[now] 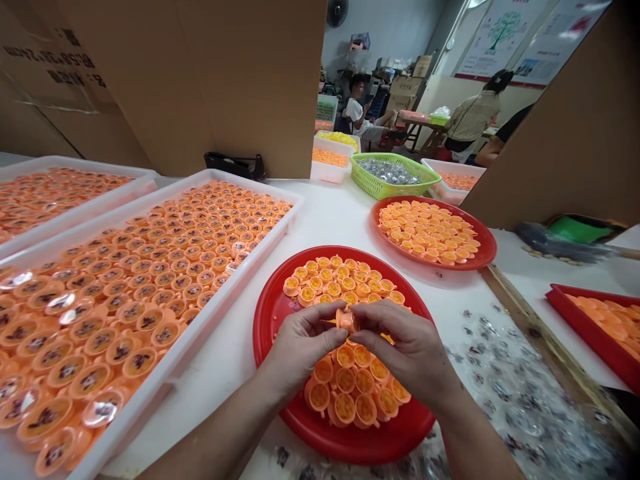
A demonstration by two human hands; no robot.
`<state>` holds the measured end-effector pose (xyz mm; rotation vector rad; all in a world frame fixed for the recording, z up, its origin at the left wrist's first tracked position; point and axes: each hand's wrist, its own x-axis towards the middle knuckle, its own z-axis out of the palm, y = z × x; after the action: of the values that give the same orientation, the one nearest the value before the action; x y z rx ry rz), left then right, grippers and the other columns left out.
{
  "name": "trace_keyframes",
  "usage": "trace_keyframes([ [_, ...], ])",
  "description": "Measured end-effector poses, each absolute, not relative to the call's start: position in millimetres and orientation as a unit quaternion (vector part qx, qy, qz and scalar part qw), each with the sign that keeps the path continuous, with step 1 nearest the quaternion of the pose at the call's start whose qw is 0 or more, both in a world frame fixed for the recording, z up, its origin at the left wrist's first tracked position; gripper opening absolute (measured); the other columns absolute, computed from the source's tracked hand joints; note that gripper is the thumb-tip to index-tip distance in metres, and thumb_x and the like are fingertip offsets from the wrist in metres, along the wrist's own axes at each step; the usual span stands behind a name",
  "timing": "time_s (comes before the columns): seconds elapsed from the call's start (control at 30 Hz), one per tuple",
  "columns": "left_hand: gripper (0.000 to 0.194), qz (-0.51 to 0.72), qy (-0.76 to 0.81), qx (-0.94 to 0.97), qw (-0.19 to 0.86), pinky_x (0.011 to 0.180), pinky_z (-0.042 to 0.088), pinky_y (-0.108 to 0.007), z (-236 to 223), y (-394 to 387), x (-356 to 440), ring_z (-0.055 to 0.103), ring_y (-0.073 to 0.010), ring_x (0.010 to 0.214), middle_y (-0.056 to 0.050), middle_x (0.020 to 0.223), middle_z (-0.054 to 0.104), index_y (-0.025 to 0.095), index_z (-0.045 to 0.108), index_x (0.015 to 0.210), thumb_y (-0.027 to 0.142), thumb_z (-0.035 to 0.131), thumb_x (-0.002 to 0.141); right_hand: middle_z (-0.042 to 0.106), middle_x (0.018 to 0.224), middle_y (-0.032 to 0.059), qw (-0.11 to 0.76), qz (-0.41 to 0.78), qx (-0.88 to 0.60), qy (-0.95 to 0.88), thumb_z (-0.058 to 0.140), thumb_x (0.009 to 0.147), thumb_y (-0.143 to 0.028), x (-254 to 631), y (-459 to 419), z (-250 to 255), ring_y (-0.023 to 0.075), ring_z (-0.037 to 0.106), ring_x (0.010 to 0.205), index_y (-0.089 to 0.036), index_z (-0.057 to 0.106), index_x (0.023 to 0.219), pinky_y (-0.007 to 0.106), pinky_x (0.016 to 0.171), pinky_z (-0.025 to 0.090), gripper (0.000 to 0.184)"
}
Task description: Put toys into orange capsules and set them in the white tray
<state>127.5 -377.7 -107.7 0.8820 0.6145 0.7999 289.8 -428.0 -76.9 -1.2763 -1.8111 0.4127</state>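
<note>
My left hand [311,333] and my right hand [397,340] meet above a round red tray [270,287]. Between their fingertips they pinch one small orange plastic cup [346,320], tilted on its side. On the tray under them sit many like orange cups [345,407] with yellow bits inside, partly hidden by my hands. Small clear round pieces with dark printed pictures [505,387] lie scattered on the table right of the tray. To the left, a long white tray [270,257] holds rows of orange cups bearing dark printed pictures.
Behind stands a second red tray [487,250] of orange cups, then a green basket [367,185] of shiny clear pieces. Cardboard panels [240,80] wall the far side. A wooden strip [540,333] and a red bin [565,307] lie right. Other people sit in the background.
</note>
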Motion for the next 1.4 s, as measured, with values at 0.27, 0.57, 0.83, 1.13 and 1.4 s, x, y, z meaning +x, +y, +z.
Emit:
trace_keyframes([
  [0.27, 0.033, 0.375, 0.288, 0.402, 0.784, 0.080, 0.048, -0.029, -107, -377, 128, 0.063, -0.0162, 0.086, -0.006, 0.093, 0.071, 0.017, 0.068, 0.099, 0.021, 0.076, 0.067, 0.062, 0.085, 0.0038, 0.417, 0.150, -0.511, -0.736, 0.058, 0.086, -0.018, 289, -426, -76, 0.0172, 0.060, 0.076, -0.022, 0.061, 0.106, 0.032, 0.065, 0.053, 0.022],
  [0.57, 0.032, 0.380, 0.289, 0.412, 0.776, 0.088, 0.046, -0.033, -112, -373, 127, 0.062, -0.0202, 0.094, -0.006, 0.095, 0.071, 0.019, 0.071, 0.098, 0.025, 0.076, 0.067, 0.062, 0.089, 0.0070, 0.413, 0.077, -0.509, -0.751, 0.055, 0.087, -0.016, 280, -426, -81, 0.0195, 0.060, 0.081, -0.019, 0.061, 0.102, 0.034, 0.069, 0.054, 0.016],
  [0.83, 0.037, 0.374, 0.266, 0.444, 0.770, 0.092, 0.044, -0.032, -109, -379, 128, 0.058, -0.0213, 0.105, -0.006, 0.109, 0.067, 0.021, 0.065, 0.109, 0.025, 0.071, 0.073, 0.059, 0.086, 0.0041, 0.444, 0.050, -0.514, -0.732, 0.056, 0.086, -0.012, 274, -425, -86, 0.0163, 0.058, 0.078, -0.020, 0.058, 0.100, 0.031, 0.068, 0.052, 0.016],
  [1.13, 0.025, 0.407, 0.347, 0.521, 0.665, 0.075, 0.050, -0.026, -100, -378, 124, 0.063, -0.0177, 0.086, -0.005, 0.093, 0.069, 0.017, 0.066, 0.094, 0.023, 0.072, 0.070, 0.058, 0.093, 0.0047, 0.438, 0.156, -0.561, -0.685, 0.066, 0.080, -0.021, 281, -426, -85, 0.0157, 0.056, 0.075, -0.020, 0.056, 0.103, 0.029, 0.061, 0.050, 0.025],
  [1.4, 0.020, 0.429, 0.343, 0.532, 0.644, 0.073, 0.051, -0.024, -96, -382, 124, 0.063, -0.0159, 0.084, -0.003, 0.089, 0.069, 0.018, 0.064, 0.090, 0.019, 0.071, 0.070, 0.062, 0.082, -0.0006, 0.461, 0.249, -0.538, -0.661, 0.062, 0.081, -0.015, 279, -426, -89, 0.0138, 0.057, 0.073, -0.020, 0.060, 0.094, 0.028, 0.066, 0.048, 0.014],
])
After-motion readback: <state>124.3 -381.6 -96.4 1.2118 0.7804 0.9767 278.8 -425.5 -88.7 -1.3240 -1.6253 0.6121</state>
